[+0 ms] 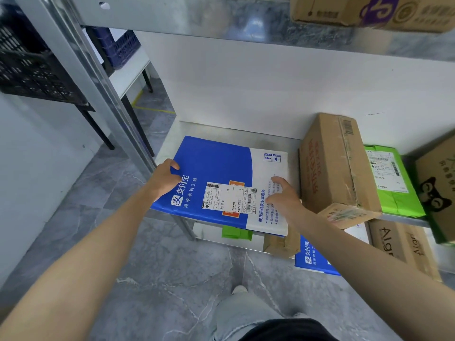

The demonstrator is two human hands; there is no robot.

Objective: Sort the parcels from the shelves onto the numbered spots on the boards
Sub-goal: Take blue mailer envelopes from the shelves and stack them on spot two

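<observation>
— Where are the hands?
— Both arms reach forward over the grey floor [147, 267]. The left hand [164, 179] grips the left edge of the blue-and-white parcel [216, 163], with the thumb curled over the top. The right hand [283, 196] lies on the parcel's white right part, fingers spread and fairly straight, pressing rather than pinching.

— And the parcel itself?
— It lies flat on the metal shelf [221, 131] and spans the gap from one hand to the other. Its white label [229, 196] faces up between them. The near edge juts past the shelf's front lip.

— What room is there at the sides?
— On the left, the parcel's edge sits near the end of the shelf. The upright post [98, 82] is just beyond the left hand, and past that there is open floor. On the right, a brown carton [337, 168] stands just beside the parcel's right edge, close to the right hand. I cannot tell whether carton and parcel touch.

— And farther back?
— A strip of bare metal shows between the parcel's far edge and the white wall [246, 82]. Beyond the brown carton lie a green mailer [391, 185] and a cat-face carton [438, 193]. The upper shelf [197, 18] hangs overhead.
</observation>
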